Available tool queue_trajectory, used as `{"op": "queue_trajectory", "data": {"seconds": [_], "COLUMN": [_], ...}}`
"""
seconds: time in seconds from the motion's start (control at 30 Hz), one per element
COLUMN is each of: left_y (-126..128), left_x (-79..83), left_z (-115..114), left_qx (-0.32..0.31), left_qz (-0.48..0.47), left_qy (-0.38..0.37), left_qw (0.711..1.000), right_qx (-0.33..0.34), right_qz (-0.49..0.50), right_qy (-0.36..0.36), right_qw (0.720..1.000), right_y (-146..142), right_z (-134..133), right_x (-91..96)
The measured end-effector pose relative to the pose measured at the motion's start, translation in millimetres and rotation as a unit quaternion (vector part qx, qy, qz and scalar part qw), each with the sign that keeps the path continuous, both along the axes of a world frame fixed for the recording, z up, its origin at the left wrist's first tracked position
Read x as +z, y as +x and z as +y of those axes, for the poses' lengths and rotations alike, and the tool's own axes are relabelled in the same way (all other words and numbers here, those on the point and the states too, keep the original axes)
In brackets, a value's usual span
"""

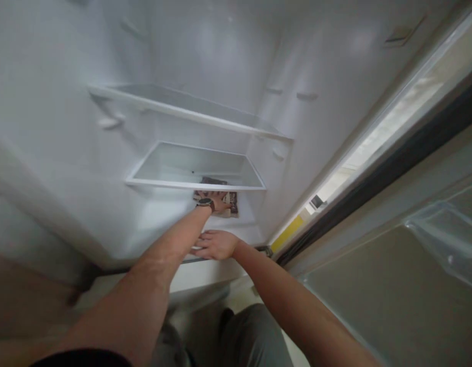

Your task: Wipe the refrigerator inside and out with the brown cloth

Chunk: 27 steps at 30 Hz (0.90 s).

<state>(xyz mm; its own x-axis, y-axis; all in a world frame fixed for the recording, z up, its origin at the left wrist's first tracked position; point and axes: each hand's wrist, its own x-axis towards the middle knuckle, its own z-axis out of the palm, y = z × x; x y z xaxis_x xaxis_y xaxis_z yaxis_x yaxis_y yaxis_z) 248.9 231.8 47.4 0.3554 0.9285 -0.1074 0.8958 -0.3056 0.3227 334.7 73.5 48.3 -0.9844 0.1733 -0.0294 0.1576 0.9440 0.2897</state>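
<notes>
My left hand [217, 200], with a dark watch on its wrist, reaches under the lower glass shelf [198, 186] of a white fridge. Its fingers lie spread on a flat brown-and-cream printed piece [232, 210], a cloth or a packet; I cannot tell which. That piece rests on the fridge floor, and its far part shows through the glass. Nearer to me, my right hand [216, 244] is at the front edge of the fridge floor, below the left wrist. Its fingers are stretched to the left and apart, with nothing visible in them.
An upper glass shelf [190, 113] slants across above the lower one. White shelf supports [307, 96] stick out from the side walls. At right runs a dark door seal [358, 188], beside a yellow strip [287, 233] and the open door with clear plastic [446, 229]. My knees [255, 331] are below.
</notes>
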Motion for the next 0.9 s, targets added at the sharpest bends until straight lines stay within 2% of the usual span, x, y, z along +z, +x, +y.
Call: {"op": "queue_trajectory", "data": {"seconds": [0.2, 0.33, 0.47, 0.6, 0.7, 0.9], "left_y": [-96, -135, -149, -153, -153, -148], "left_x": [15.0, 17.8, 16.2, 16.7, 19.9, 24.8], "left_z": [-31, -63, -92, -108, -113, -107], "left_qx": [0.056, 0.098, 0.105, 0.101, 0.102, 0.103], "left_qz": [0.078, 0.104, 0.113, 0.132, 0.141, 0.155], "left_qy": [-0.053, -0.061, -0.070, -0.076, -0.078, -0.093], "left_qw": [0.994, 0.988, 0.986, 0.983, 0.982, 0.978], "right_qx": [-0.040, -0.045, -0.069, -0.207, -0.270, -0.299], "right_qz": [0.023, 0.040, 0.063, 0.123, 0.158, 0.198], "right_qy": [-0.024, -0.059, -0.077, -0.064, -0.075, -0.129], "right_qw": [0.999, 0.996, 0.993, 0.969, 0.947, 0.925], "right_y": [-2, -3, -2, -3, -4, -5], "right_z": [-5, -6, -9, -17, -20, -14], "right_x": [-1.0, -1.0, 1.3, 10.3, 16.4, 13.3]}}
